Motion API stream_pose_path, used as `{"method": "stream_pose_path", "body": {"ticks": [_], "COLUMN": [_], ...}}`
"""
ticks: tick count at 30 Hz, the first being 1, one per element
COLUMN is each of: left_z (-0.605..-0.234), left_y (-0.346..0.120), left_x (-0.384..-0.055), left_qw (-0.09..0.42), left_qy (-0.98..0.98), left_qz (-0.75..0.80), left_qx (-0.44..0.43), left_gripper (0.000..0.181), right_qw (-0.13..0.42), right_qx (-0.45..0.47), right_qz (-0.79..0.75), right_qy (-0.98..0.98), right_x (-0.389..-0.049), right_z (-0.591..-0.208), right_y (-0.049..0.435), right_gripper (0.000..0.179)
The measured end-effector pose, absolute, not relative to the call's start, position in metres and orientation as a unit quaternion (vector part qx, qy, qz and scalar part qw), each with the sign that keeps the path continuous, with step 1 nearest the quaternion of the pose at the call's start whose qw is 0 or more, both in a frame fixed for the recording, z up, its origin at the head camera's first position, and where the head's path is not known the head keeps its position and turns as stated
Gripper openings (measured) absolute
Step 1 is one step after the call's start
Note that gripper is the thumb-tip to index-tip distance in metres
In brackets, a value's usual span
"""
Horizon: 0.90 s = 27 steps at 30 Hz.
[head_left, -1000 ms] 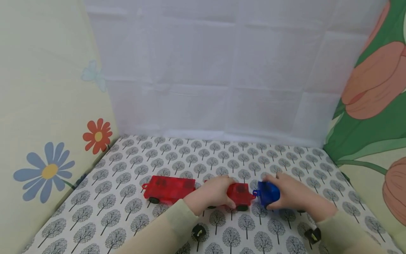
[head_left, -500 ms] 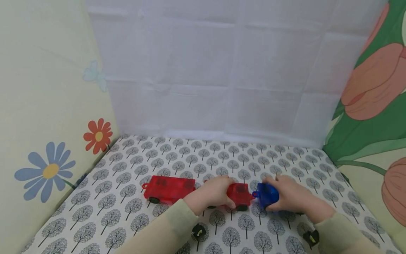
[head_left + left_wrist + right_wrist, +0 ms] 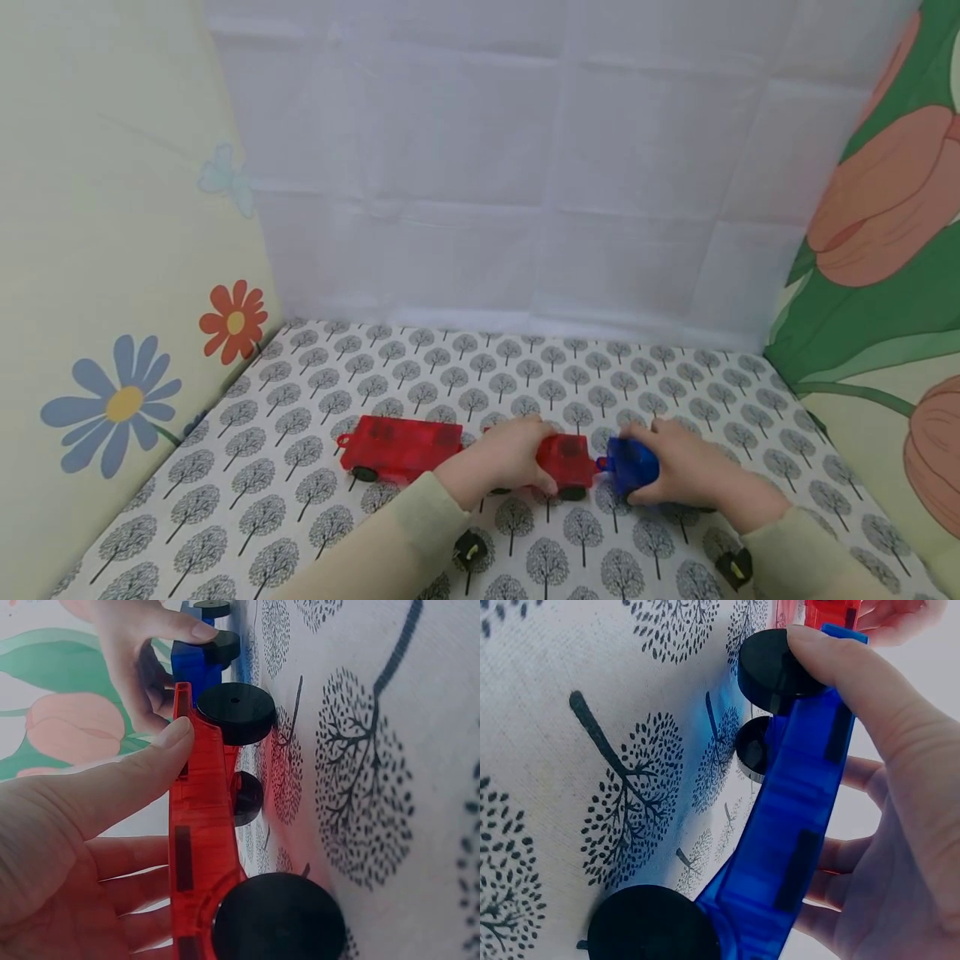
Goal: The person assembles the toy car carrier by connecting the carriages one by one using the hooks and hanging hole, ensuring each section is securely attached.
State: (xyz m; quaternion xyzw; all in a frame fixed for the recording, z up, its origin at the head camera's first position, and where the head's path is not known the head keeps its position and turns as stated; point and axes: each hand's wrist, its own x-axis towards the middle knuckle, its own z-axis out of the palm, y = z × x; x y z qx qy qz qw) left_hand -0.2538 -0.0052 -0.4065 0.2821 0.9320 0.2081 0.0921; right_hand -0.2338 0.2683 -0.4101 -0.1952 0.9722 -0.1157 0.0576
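Note:
Two toy train cars, one red and one blue, meet end to end on the cloth. My left hand grips the red car by its sides; the thumb presses its side edge in the left wrist view. My right hand holds the blue car from above, its thumb beside a black wheel in the right wrist view. Small coupling loops of both cars touch or overlap between the hands; whether they are hooked cannot be told. A longer-looking second red car stands left of my left hand, its right end hidden behind that hand.
Tree-patterned cloth covers the table. Behind it hangs a white sheet. Flowered panels border the left and right sides. Small dark devices sit under both wrists.
My right hand and the blue car have shifted very slightly, and the red loop now shows over the blue car's end. The left hand and both red cars stay put.

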Motion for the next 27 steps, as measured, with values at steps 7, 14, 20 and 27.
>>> {"method": "stream_pose_path", "body": {"ticks": [7,14,20,27], "left_z": [-0.406,-0.41,-0.409,-0.41], "left_y": [-0.004,-0.007,-0.012,-0.026], "left_x": [-0.252,-0.252,-0.251,-0.249], "left_qw": [0.088,0.087,0.092,0.076], "left_qy": [0.933,0.936,0.935,0.936], "left_qz": [0.203,0.198,0.198,0.163], "left_qx": [0.285,0.279,0.281,0.302], "left_gripper": [0.073,0.08,0.081,0.089], "right_qw": [0.05,0.031,0.024,0.048], "right_qx": [-0.198,-0.203,-0.208,-0.209], "right_qz": [-0.112,-0.096,-0.091,-0.097], "right_qy": [0.972,0.974,0.974,0.972], "right_x": [-0.233,-0.232,-0.232,-0.23], "right_z": [-0.414,-0.416,-0.417,-0.415], "right_y": [0.269,0.266,0.262,0.26], "right_gripper": [0.089,0.091,0.09,0.107]}}
